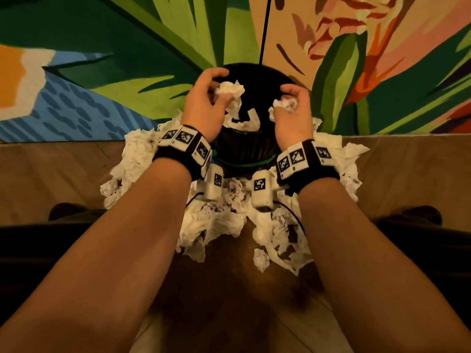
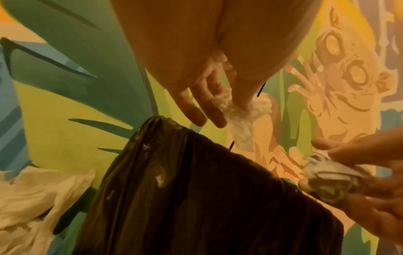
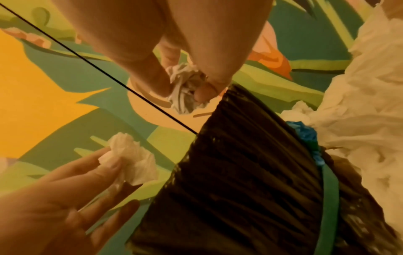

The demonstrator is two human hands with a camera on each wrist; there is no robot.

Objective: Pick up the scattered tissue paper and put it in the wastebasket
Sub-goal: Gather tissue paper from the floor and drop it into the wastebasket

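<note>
We hold both hands over the open mouth of the black-lined wastebasket (image 1: 254,149) so the wads can drop straight in. Our left hand (image 1: 204,103) pinches a crumpled white tissue (image 1: 229,90); our right hand (image 1: 293,110) curls around a smaller wad (image 1: 286,104). A few pieces already lie inside, and much more scattered tissue paper (image 1: 219,225) rings the basket on the floor (image 1: 51,174).

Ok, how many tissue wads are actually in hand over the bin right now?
2. One wad is pinched in the left hand, the other wad in the right hand, both above the black-lined wastebasket. More may be hidden inside either palm.
</note>
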